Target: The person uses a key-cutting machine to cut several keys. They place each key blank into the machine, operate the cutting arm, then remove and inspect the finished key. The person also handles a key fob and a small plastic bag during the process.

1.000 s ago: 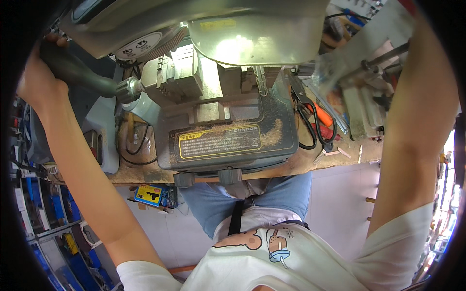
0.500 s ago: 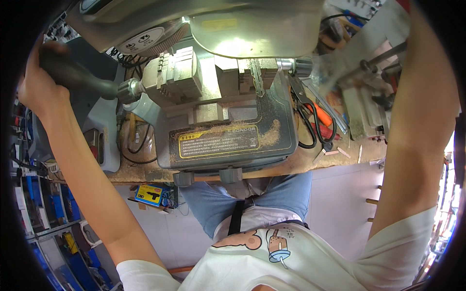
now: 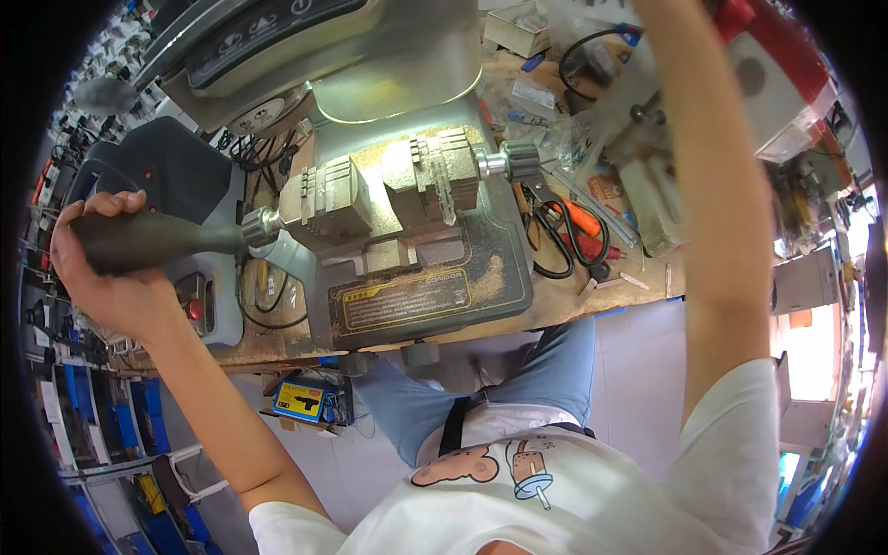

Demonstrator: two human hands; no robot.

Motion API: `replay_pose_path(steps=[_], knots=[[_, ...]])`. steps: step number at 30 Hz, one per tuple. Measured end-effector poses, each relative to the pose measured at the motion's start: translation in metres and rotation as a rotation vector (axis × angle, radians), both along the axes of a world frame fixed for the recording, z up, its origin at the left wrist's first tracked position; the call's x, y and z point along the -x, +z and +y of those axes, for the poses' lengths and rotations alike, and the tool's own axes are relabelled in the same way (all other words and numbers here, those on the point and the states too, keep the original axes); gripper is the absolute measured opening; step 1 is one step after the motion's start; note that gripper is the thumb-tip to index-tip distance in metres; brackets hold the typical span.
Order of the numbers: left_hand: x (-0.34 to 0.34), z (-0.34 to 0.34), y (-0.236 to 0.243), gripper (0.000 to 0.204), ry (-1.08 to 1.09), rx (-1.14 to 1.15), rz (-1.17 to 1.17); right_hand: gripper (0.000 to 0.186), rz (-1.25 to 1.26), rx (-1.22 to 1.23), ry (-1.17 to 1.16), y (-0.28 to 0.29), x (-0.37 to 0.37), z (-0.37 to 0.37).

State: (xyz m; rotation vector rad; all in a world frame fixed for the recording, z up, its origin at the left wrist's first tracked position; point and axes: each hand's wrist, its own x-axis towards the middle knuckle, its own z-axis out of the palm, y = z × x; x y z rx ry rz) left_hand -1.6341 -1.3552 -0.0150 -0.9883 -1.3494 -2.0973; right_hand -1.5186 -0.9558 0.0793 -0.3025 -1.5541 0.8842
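Observation:
My left hand is wrapped round a dark, rounded handle at the left of a key-cutting machine. The handle lies nearly level and meets a knurled metal knob beside the left clamp. In the right clamp a key sticks out toward me. Brass-coloured shavings cover parts of the machine's base. My right forearm reaches up and away on the right; its hand lies beyond the top edge.
Right of the machine lie black-handled scissors, an orange-handled tool and plastic bags. A grey machine with cables stands at the left. On the far right is a red and white box. A yellow-and-blue box sits below the bench.
The whole view has shifted and turned. My right arm has swung farther up and inward. The handle in my left hand has come closer to level.

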Motion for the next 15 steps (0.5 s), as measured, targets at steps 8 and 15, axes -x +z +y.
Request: replay_pose_path(steps=[8,15], knots=[[-0.051,0.007,0.001,0.039,0.545,0.067,0.208,0.050,-0.851,0.507,0.193,-0.141,0.086,-0.008],[-0.120,-0.005,-0.042,0.025,0.633,0.641,0.830,0.045,-0.811,0.482,0.528,-0.174,0.118,0.015]])
